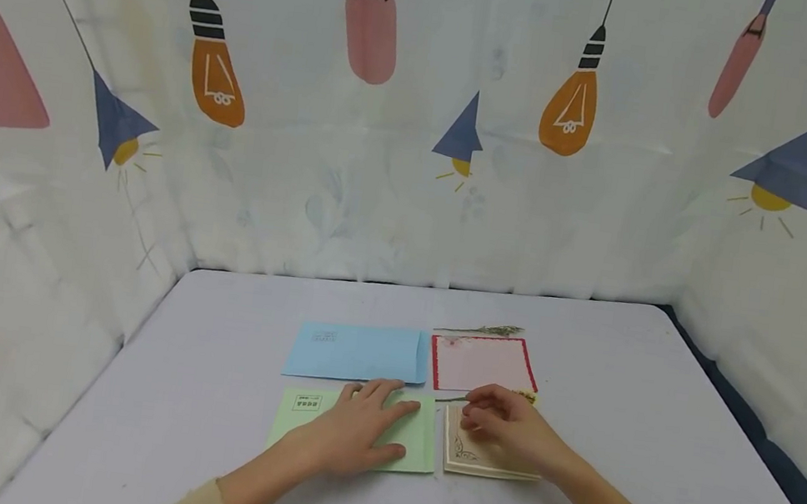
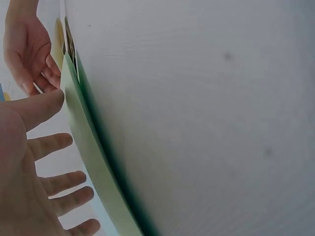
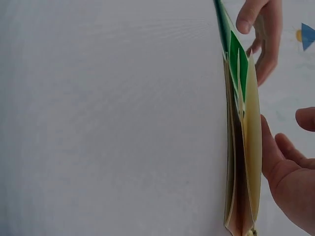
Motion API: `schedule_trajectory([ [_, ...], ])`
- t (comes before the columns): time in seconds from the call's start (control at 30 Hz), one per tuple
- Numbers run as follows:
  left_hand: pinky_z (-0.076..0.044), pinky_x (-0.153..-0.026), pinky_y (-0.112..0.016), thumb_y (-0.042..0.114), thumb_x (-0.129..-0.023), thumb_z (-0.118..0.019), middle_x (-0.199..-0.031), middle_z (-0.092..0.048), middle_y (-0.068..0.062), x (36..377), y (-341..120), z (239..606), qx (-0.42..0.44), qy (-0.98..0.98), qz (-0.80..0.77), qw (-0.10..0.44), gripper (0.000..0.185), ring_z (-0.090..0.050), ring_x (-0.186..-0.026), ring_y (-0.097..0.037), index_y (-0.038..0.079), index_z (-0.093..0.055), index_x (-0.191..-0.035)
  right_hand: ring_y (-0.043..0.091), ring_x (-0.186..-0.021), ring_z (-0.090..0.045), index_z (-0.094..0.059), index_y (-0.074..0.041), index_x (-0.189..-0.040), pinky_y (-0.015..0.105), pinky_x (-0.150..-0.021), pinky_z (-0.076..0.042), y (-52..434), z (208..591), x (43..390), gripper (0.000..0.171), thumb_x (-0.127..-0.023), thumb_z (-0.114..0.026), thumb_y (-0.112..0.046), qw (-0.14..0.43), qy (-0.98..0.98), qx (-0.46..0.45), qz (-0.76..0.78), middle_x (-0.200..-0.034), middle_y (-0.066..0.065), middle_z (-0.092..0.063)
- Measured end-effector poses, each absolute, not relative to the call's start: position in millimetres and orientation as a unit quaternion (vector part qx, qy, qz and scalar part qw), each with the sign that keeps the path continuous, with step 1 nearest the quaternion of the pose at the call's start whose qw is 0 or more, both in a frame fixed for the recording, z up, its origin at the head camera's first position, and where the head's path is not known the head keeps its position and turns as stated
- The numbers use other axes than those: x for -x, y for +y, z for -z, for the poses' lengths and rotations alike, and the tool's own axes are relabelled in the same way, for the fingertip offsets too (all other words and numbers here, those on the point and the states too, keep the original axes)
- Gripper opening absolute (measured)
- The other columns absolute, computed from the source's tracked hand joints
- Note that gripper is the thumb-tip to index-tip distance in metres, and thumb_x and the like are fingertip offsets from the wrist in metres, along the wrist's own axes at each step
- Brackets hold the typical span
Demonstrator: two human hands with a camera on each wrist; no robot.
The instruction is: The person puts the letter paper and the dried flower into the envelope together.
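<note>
My left hand (image 1: 359, 427) lies flat with straight fingers on a light green envelope (image 1: 418, 443) near the table's front. In the left wrist view the left hand (image 2: 44, 162) hovers spread beside the green envelope's edge (image 2: 83, 132). My right hand (image 1: 503, 428) rests with loosely curled fingers on a beige folded card (image 1: 476, 461) just right of the envelope. The right wrist view shows the right hand (image 3: 290, 167) against the beige card (image 3: 243, 162), thumb apart from the fingers, pinching nothing that I can see. A thin green stem (image 1: 452, 398) lies at the card's far edge.
Behind the hands lie a blue envelope (image 1: 357, 351) and a red-bordered card (image 1: 484, 363), with a dried sprig (image 1: 480, 329) beyond it. The pale table (image 1: 200, 429) is walled by a lamp-patterned curtain (image 1: 415, 161) on three sides.
</note>
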State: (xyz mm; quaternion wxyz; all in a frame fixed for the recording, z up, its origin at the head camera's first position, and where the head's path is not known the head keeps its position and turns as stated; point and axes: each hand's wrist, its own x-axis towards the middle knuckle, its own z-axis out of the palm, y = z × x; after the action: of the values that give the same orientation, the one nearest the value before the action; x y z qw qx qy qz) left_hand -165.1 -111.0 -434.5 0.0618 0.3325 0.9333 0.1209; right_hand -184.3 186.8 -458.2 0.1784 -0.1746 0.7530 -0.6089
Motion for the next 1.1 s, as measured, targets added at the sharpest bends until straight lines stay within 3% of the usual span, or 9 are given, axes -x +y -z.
schedule_trajectory([
  [0.23, -0.032, -0.107, -0.062, 0.047, -0.097, -0.066, -0.155, -0.04, -0.014, 166.2, -112.8, 432.8, -0.331, 0.932, -0.12, 0.081, 0.062, -0.036, -0.143, -0.031, 0.022, -0.051, -0.152, 0.031, -0.108, -0.067, -0.054, 0.009, -0.131, 0.033, -0.09, -0.056, 181.7, 458.3, 183.6, 0.038, -0.104, -0.063, -0.017, 0.207, 0.751, 0.173, 0.603, -0.116, 0.017, -0.067],
  [0.57, -0.029, -0.111, -0.062, 0.063, -0.082, -0.078, -0.16, -0.036, -0.012, 168.0, -114.8, 432.6, -0.324, 0.935, -0.082, 0.122, 0.093, -0.034, -0.145, -0.031, 0.028, -0.04, -0.159, 0.032, -0.11, -0.066, -0.052, 0.011, -0.134, 0.035, -0.09, -0.056, 176.8, 451.8, 183.4, 0.04, -0.105, -0.06, -0.015, 0.242, 0.74, 0.187, 0.599, -0.117, 0.018, -0.065],
  [1.1, -0.027, -0.112, -0.063, 0.061, -0.079, -0.081, -0.157, -0.036, -0.014, 171.3, -109.8, 431.0, -0.309, 0.938, -0.073, 0.139, 0.097, -0.032, -0.145, -0.032, 0.03, -0.038, -0.16, 0.03, -0.109, -0.068, -0.049, 0.01, -0.138, 0.037, -0.091, -0.056, 170.8, 449.3, 183.9, 0.045, -0.105, -0.061, -0.017, 0.278, 0.734, 0.179, 0.593, -0.117, 0.015, -0.069],
])
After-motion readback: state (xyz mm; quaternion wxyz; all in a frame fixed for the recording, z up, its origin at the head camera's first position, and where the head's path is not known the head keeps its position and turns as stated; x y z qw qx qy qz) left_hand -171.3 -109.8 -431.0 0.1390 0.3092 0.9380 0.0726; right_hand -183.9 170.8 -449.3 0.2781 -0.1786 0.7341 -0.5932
